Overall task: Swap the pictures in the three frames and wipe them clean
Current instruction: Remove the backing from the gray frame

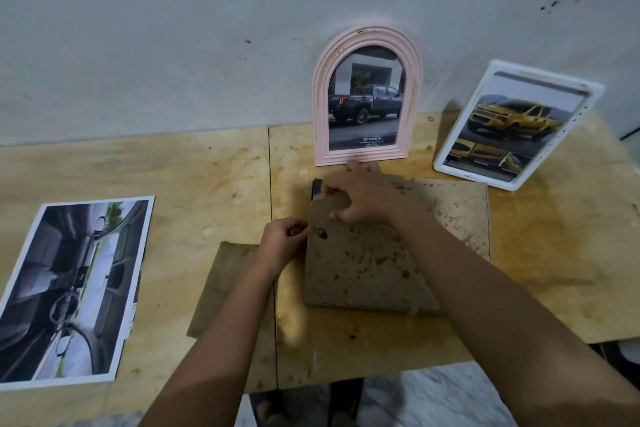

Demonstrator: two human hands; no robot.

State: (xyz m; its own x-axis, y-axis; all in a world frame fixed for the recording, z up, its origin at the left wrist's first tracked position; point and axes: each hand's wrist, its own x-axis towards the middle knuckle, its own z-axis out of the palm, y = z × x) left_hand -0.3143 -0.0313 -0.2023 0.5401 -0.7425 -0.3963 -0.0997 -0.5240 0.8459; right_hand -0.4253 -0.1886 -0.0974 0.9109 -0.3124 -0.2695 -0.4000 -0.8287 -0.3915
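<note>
A third frame lies face down in the middle of the table, its stained brown backing board [374, 263] up. My right hand [363, 201] pinches the board's far left corner, where a dark frame edge [317, 189] shows. My left hand [285, 241] pinches the board's left edge beside a small black clip [322, 233]. A pink arched frame [367, 97] holding a dark pickup picture stands against the wall. To its right leans a white frame [519, 125] with a yellow car picture. A loose car-interior print [72, 291] lies flat at the left.
A second brown board [225, 288] lies on the wooden table [207, 177] left of the face-down frame, partly under my left forearm. The grey wall [207, 28] rises right behind the table. The table's front edge and tiled floor [433, 395] show at the bottom.
</note>
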